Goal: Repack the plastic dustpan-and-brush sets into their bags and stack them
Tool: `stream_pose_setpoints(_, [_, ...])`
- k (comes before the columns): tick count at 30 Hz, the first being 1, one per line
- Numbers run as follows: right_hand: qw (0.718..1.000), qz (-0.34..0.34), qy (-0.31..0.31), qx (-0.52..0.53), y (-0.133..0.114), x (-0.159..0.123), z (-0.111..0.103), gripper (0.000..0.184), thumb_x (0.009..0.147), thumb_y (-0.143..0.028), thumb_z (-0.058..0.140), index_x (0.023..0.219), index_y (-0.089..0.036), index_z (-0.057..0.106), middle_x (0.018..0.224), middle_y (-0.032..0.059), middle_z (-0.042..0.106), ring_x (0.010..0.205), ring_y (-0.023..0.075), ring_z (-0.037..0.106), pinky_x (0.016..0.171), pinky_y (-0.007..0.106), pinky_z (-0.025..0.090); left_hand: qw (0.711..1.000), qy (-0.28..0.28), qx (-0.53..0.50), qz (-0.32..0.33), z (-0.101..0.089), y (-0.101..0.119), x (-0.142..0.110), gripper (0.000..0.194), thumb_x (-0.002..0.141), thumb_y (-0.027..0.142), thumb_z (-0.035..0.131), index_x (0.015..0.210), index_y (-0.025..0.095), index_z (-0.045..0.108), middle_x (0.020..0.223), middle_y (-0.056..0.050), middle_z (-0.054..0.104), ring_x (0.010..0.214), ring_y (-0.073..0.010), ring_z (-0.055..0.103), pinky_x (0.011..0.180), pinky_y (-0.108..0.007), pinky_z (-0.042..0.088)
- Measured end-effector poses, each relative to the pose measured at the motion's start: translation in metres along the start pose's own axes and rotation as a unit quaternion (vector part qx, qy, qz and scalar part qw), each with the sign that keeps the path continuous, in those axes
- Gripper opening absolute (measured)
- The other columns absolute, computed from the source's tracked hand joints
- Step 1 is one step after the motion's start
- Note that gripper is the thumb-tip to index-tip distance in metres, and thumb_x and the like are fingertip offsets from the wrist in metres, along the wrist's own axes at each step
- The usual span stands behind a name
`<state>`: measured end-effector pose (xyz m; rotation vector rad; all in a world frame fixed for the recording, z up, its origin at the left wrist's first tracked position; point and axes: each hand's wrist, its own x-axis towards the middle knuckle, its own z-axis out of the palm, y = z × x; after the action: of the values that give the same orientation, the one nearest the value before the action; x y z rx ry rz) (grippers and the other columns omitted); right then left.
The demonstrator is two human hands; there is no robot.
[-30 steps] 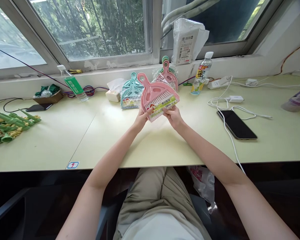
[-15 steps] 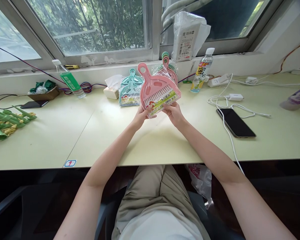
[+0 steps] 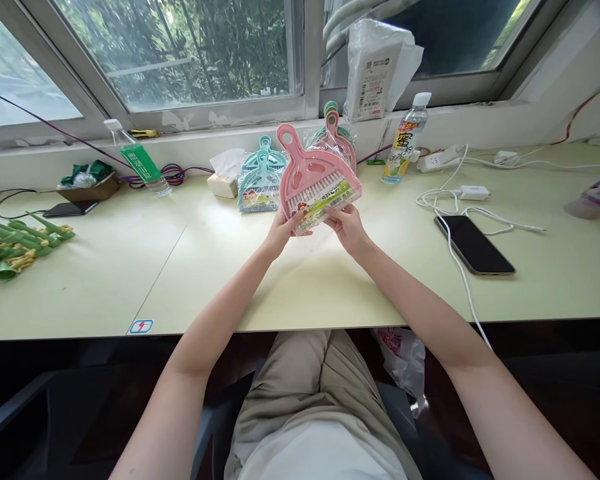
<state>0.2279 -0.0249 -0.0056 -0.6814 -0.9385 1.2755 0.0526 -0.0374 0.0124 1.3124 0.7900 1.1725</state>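
A pink dustpan and brush set (image 3: 313,175), wrapped in clear plastic with a printed label, is held up over the table by both hands, its handle pointing up and left. My left hand (image 3: 281,233) grips the lower left corner, thumb on the front. At the lower right edge, my right hand (image 3: 349,228) pinches the wrapper between thumb and fingers. Behind the held set on the left, teal dustpan sets (image 3: 261,183) lean in their plastic. More wrapped sets, pink and green (image 3: 334,140), stand behind it on the right, partly hidden.
A tissue pack (image 3: 225,183) and a tilted green-label bottle (image 3: 141,160) stand left. Green plastic stems (image 3: 17,243) lie far left. To the right are a drink bottle (image 3: 405,143), a power strip (image 3: 437,160), white cables and a phone (image 3: 475,245).
The view has shifted very slightly. Both hands keep the same hold on the pink dustpan set, which stays nearly still.
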Motion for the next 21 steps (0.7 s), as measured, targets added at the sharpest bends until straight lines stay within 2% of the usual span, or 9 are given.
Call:
stream_pose_setpoints(7, [0.999,-0.003,0.023,0.027,0.0057,-0.0009,0.0020,0.039,0.061,-0.032,0.085,0.092,-0.022,0.064,0.105,0.0032,0.074,0.104,0.0238,0.070,0.096,0.040,0.059,1.000,0.005,0.013,-0.006,0.0019,0.0022,-0.0005,0.066,0.073,0.045,0.076,0.129,0.024,0.049,0.128,-0.010,0.066,0.103,-0.0296,0.071,0.078,-0.043,0.065])
stream_pose_setpoints(10, [0.999,-0.003,0.027,0.022,0.0064,-0.0009,0.0021,0.040,0.060,-0.033,0.085,0.093,-0.023,0.064,0.106,0.0028,0.074,0.106,0.0238,0.070,0.096,0.039,0.059,1.000,0.005,0.006,-0.008,0.0023,0.0023,-0.0015,0.069,0.071,0.042,0.078,0.131,0.024,0.049,0.128,-0.011,0.066,0.102,-0.0311,0.071,0.082,-0.046,0.064])
stream_pose_setpoints(15, [1.000,0.008,0.007,-0.005,0.0049,-0.0010,0.0014,0.040,0.063,-0.037,0.085,0.094,-0.023,0.063,0.106,0.0035,0.074,0.108,0.0249,0.068,0.097,0.041,0.058,1.000,0.015,-0.016,-0.016,0.0026,0.0003,-0.0019,0.067,0.073,0.037,0.075,0.133,0.024,0.050,0.124,-0.010,0.068,0.109,-0.0332,0.069,0.092,-0.052,0.060])
stream_pose_setpoints(21, [1.000,0.005,-0.016,-0.003,0.0059,-0.0032,0.0017,0.042,0.060,-0.037,0.087,0.094,-0.024,0.065,0.108,0.0033,0.074,0.114,0.0249,0.066,0.101,0.040,0.055,1.000,0.016,-0.012,-0.013,0.0000,0.0006,-0.0008,0.062,0.074,0.036,0.074,0.131,0.024,0.052,0.119,-0.009,0.071,0.109,-0.0333,0.069,0.092,-0.051,0.059])
